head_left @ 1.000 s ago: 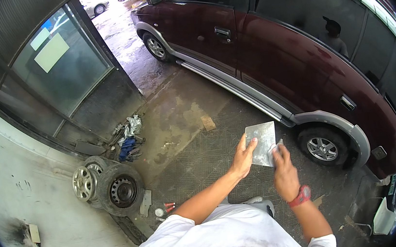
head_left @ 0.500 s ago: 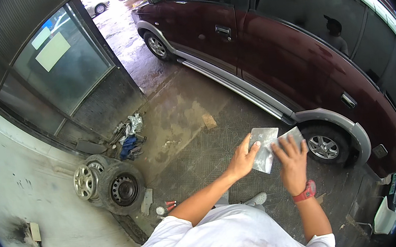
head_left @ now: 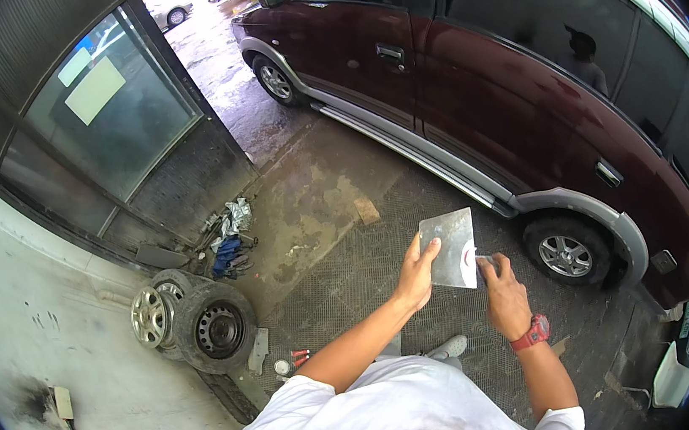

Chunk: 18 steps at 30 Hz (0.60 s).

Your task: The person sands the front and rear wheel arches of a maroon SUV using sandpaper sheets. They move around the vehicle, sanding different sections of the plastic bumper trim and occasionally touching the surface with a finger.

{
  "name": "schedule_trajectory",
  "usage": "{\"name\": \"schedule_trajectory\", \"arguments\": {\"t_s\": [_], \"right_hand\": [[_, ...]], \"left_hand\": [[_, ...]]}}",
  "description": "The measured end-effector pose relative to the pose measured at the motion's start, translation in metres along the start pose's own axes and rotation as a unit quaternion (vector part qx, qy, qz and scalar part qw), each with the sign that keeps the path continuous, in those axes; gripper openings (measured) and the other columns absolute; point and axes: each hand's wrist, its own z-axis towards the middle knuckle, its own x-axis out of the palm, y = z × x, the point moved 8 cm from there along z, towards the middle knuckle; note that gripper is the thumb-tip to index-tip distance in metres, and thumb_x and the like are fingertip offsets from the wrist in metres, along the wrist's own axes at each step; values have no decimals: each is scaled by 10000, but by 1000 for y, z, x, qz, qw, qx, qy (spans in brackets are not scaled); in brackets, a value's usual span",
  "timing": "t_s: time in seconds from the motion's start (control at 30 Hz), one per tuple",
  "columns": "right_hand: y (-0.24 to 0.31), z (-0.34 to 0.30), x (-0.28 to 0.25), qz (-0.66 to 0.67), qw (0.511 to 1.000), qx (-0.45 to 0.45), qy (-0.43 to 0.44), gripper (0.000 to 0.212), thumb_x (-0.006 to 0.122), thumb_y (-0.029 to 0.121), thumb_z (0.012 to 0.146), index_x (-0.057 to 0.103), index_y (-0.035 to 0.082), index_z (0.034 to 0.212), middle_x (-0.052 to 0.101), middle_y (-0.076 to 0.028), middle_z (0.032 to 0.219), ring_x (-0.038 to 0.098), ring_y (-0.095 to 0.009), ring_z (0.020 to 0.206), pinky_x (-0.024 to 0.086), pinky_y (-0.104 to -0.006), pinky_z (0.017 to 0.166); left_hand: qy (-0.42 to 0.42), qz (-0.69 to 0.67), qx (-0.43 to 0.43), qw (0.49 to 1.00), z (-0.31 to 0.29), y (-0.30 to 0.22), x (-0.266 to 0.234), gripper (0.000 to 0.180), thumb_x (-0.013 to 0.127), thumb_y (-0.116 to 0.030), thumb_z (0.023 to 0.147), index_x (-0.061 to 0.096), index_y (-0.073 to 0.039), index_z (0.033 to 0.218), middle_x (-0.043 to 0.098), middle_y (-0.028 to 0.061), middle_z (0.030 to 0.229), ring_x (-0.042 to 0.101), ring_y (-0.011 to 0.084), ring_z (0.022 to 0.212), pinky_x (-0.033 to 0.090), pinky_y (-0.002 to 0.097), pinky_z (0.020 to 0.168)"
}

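My left hand (head_left: 416, 276) grips a flat grey metal plate (head_left: 449, 239) by its left edge, thumb on top. Near the plate's right edge lies a white smear (head_left: 470, 269) with a thin reddish streak. At that edge my right hand (head_left: 507, 302), with a red watch on its wrist, holds a smaller flat metal spreader (head_left: 483, 260), now turned nearly edge-on and partly hidden by the fingers. The spreader is close to the smear; I cannot tell whether they touch.
A dark red car (head_left: 511, 111) stands along the right. Beside the wall at left are a tyre (head_left: 237, 299), loose rims (head_left: 149, 317) and a rag pile (head_left: 229, 249). A small white can (head_left: 282, 366) and red tubes (head_left: 300, 357) sit on the floor near my left forearm.
The plate has shifted slightly left and up. My right hand has lowered, turning its spreader from face-on to nearly edge-on at the plate's right edge. The white smear and reddish streak now show.
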Motion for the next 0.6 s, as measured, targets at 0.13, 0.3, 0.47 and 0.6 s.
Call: {"name": "schedule_trajectory", "arguments": {"t_s": [0.13, 0.3, 0.47, 0.6], "right_hand": [[-38, -15, 9, 380, 908, 123, -128, 604, 576, -141, 836, 496, 74, 1394, 604, -136, 1280, 695, -300, 1080, 587, -394, 856], [-52, -30, 32, 531, 788, 222, -220, 362, 617, -21, 951, 573, 59, 1302, 632, -47, 1164, 647, -73, 900, 559, -205, 666], [-25, -24, 57, 761, 590, 197, -185, 140, 653, 103, 1038, 660, 52, 1169, 670, -46, 1125, 694, -109, 947, 632, -272, 729], [-22, -26, 55, 746, 605, 192, -199, 63, 717, 90, 995, 666, 62, 1019, 706, -20, 982, 708, -109, 837, 643, -271, 733]], "left_hand": [[-34, -32, 10, 999, -9, -6, 4, 410, 614, -234, 1082, 478, -107, 1448, 599, 64, 1360, 599, 140, 1225, 518, 363, 1061], [-34, -6, 33, 999, -8, -11, 13, 430, 716, -134, 1009, 459, -129, 1353, 618, 42, 1245, 634, 129, 1149, 605, 342, 923], [6, 26, 40, 999, -18, -2, 35, 459, 737, -80, 980, 438, -128, 1326, 619, 66, 1242, 640, 150, 1152, 612, 352, 930], [71, 160, 130, 976, -23, -13, 51, 481, 765, -68, 958, 446, -85, 1318, 617, 70, 1230, 630, 146, 1139, 574, 314, 918]]}}
